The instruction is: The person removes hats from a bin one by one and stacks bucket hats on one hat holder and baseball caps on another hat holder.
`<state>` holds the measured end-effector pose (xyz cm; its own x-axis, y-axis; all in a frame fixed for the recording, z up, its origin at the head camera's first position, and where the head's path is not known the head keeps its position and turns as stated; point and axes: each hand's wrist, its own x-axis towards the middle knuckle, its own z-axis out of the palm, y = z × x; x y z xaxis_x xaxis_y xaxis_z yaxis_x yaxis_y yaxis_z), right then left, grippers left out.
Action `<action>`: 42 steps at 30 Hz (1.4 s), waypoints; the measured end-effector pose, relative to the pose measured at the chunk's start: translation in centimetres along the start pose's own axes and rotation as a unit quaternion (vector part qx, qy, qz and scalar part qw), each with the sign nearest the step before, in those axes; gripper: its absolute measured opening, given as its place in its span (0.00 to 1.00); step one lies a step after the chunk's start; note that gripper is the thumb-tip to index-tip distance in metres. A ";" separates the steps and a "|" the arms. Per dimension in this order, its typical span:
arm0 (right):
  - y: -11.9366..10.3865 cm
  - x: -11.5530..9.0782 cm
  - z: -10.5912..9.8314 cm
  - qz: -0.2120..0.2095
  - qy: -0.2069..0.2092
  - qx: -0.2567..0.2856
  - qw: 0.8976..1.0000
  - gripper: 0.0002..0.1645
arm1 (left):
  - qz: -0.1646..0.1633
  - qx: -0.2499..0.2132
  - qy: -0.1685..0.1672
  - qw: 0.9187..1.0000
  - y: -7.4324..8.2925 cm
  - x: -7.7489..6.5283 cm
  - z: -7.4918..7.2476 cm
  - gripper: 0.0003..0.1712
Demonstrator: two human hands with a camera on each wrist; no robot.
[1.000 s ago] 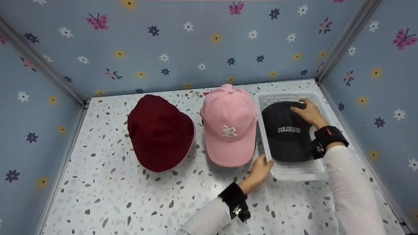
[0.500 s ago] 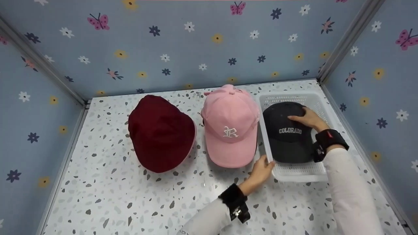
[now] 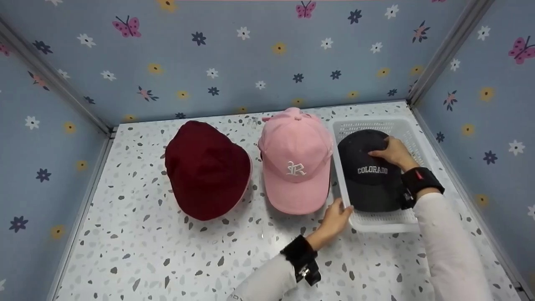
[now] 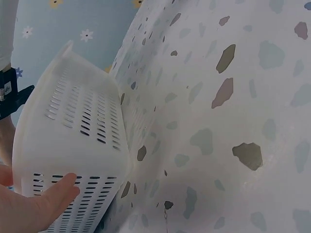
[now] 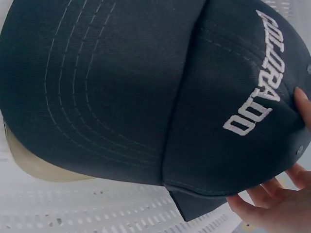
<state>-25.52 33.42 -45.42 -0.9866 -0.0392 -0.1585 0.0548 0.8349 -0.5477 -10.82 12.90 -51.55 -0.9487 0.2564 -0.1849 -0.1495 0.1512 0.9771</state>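
Inside the basket [image 3: 386, 228], close to its left wall, the black cap [image 3: 368, 180] sits brim toward the person, a beige edge [image 5: 36, 164] showing beneath. Right hand [image 3: 395, 154] pinches the crown's right side: thumb on top, fingers at the lower edge. Left hand [image 3: 335, 218] grips the basket's near left rim. Judgement: a light pinch should avoid denting the crown; brace the rim against sliding. Outward, on the desk [image 3: 188, 259]: pink cap [image 3: 294, 167] just beside the basket, then red cap [image 3: 209, 171].
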 end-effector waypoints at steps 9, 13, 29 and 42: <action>-0.4 -1.1 0.1 -0.060 0.066 0.027 0.996 0.27 | 0.013 -0.001 0.005 1.000 -0.2 -0.1 0.1 0.16; -0.4 -1.5 0.1 -0.079 0.085 0.042 0.992 0.21 | 0.012 -0.014 0.001 1.000 -0.4 -0.1 0.1 0.15; -1.1 -2.7 -0.5 -0.113 0.116 0.052 0.985 0.10 | -0.004 -0.035 0.009 0.999 -0.1 -0.3 0.2 0.18; -2.6 -4.8 -3.0 -0.106 0.153 0.076 0.980 0.16 | -0.008 -0.045 0.036 0.998 0.4 -0.3 0.2 0.15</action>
<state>-21.37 33.06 -40.72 -0.9770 -0.0174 0.2127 -0.1572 0.7328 -0.6620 -10.51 13.04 -51.15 -0.9629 0.1857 -0.1960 -0.1865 0.0674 0.9801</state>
